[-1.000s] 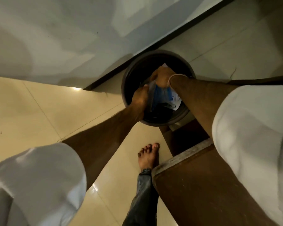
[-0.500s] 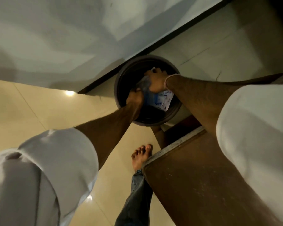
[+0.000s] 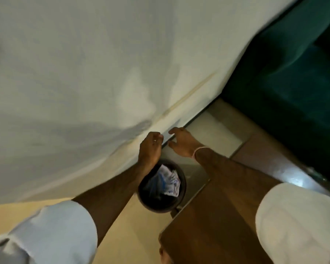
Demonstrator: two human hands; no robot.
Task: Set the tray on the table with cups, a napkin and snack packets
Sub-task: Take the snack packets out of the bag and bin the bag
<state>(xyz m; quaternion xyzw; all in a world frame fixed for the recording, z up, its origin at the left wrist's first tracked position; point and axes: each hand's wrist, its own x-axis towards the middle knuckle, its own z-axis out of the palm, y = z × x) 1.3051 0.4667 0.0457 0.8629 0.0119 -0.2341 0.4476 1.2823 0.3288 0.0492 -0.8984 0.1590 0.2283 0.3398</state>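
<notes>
A dark round bin (image 3: 181,195) stands on the floor by the white wall, and a crumpled white and blue plastic wrapper (image 3: 165,181) lies inside it. My left hand (image 3: 151,147) and my right hand (image 3: 181,142) hover above and beyond the bin, near the wall's base. Both hold nothing and their fingers are loosely curled and apart. A brown wooden table (image 3: 217,216) shows at the lower right. No tray, cups, napkin or snack packets are in view.
The white wall (image 3: 84,73) fills the upper left. A dark green curtain or seat (image 3: 293,82) sits at the upper right. Pale floor tiles (image 3: 141,235) run beside the table's corner, where my foot (image 3: 164,254) peeks out.
Both hands have come up out of the bin and let go of the wrapper, which stays inside. The camera has tilted up, so the bin looks smaller and lower.
</notes>
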